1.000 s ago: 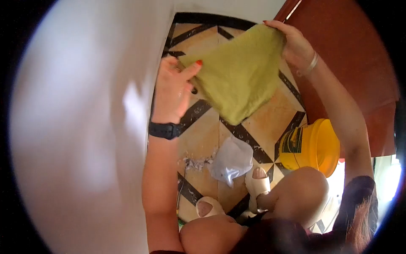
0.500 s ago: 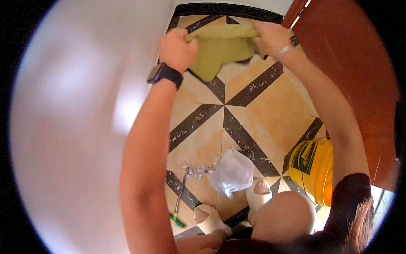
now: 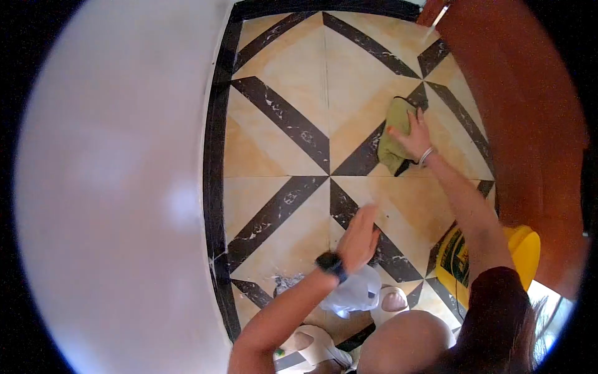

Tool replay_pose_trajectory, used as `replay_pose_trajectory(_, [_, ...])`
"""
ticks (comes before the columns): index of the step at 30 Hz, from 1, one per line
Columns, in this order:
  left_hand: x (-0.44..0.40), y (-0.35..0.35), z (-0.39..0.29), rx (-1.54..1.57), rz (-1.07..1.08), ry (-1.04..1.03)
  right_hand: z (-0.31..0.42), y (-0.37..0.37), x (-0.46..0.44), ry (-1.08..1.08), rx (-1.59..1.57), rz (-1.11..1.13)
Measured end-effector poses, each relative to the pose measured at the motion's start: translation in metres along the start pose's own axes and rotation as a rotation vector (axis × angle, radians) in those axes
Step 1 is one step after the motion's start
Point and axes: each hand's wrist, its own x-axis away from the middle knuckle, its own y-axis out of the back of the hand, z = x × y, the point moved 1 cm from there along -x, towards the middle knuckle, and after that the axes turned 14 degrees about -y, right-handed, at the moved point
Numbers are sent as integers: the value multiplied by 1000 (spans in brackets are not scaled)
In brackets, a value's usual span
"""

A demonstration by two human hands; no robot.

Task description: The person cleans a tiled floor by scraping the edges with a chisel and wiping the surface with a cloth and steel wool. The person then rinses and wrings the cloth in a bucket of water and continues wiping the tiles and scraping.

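Observation:
A folded green cloth with a dark edge lies on the tiled floor toward the right. My right hand grips and presses it from above, thumb stretched to the left across it. Nearer to me, my left hand hangs with its fingers stretched out, slightly blurred, with nothing in it. Below that hand is a white plastic bag, partly covered by my wrist. Beside the bag lie grey-white scraps on the floor.
A yellow bucket stands at my right, partly behind my arm. The white wall with a black skirting runs along the left. A red-brown door is on the right. My feet in pale slippers are close to the bag.
Both hands were holding the cloth stretched out farther away. The left hand has let go and come back toward me; the right hand has brought the cloth down onto the floor at right.

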Motion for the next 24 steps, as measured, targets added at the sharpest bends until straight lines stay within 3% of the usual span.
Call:
replay_pose_trajectory(1, [24, 12, 4, -24, 82, 13, 23, 2, 20, 87, 67, -59])
replay_pose_trajectory(3, [74, 40, 2, -133, 103, 33, 33, -20, 11, 28, 88, -190])
replay_pose_trajectory(5, [120, 58, 3, -99, 146, 249, 39, -44, -16, -22, 191, -322])
replay_pose_trajectory(7, [147, 77, -17, -128, 141, 349, 61, -48, -75, -66, 64, -279])
replay_pose_trajectory(10, [188, 86, -36, -127, 77, 488, 129, -65, -106, 115, 11, 34])
replay_pose_trajectory(12, [213, 88, -49, -80, 59, 616, 225, -58, -36, 252, -32, 258])
replay_pose_trajectory(14, [243, 94, -68, -2, 80, 793, 267, -83, 43, 760, -119, 108])
replay_pose_trajectory(15, [258, 98, -76, -42, 128, 764, 284, -94, 80, 671, -168, 385])
replay_pose_trajectory(16, [270, 107, -86, -19, 162, 827, 297, -96, 124, 664, -165, 553])
replay_pose_trajectory(17, [279, 114, -93, 4, 184, 883, 292, -108, 173, 898, -254, 444])
replay_pose_trajectory(19, [287, 126, -112, 49, 113, 991, 274, -142, 270, 1201, -464, 482])
replay_pose_trajectory(20, [312, 127, -113, -175, 141, 692, 262, -169, 318, 1143, -420, 631])
replay_pose_trajectory(22, [326, 132, -130, -74, 38, 1015, 257, -87, 319, 1138, -434, 921])
replay_pose_trajectory(24, [347, 129, -140, -31, -86, 1096, 256, -62, 298, 732, -652, 1001])
